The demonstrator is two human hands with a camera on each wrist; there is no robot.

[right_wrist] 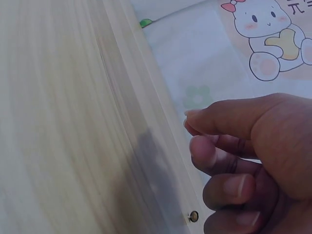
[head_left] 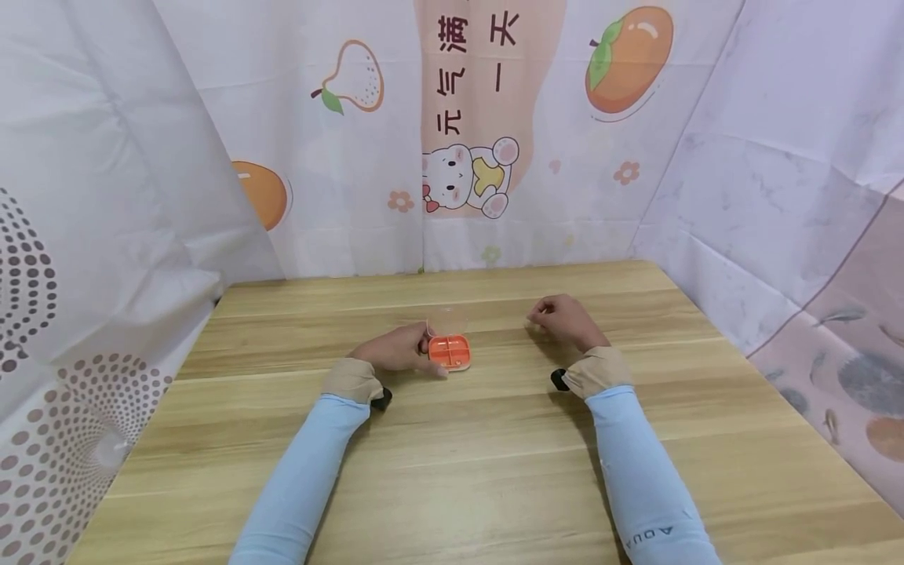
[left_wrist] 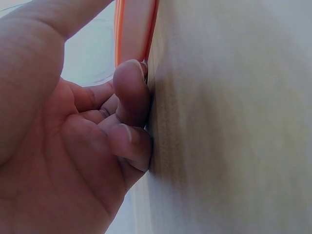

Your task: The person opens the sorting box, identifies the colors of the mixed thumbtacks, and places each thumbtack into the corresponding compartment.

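A small orange box (head_left: pixel 450 351) with four compartments and a clear lid (head_left: pixel 447 320) stands open on the table. Tiny bits lie in its front compartments, too small to identify. My left hand (head_left: pixel 404 349) holds the box at its left side, thumb along the front and fingers behind. In the left wrist view, curled fingers (left_wrist: pixel 130 92) meet the box's orange edge (left_wrist: pixel 136 34) close to the tabletop. Off to the right, my right hand (head_left: pixel 565 320) hovers over the table, fingers curled, thumb and forefinger tips together. Nothing is visible between those tips.
In the right wrist view, a small round metallic-looking piece (right_wrist: pixel 194 216) sits near the lower fingers. The wooden table (head_left: pixel 452 471) ends at a printed curtain (head_left: pixel 367 196) behind. More curtains hang at the left and right.
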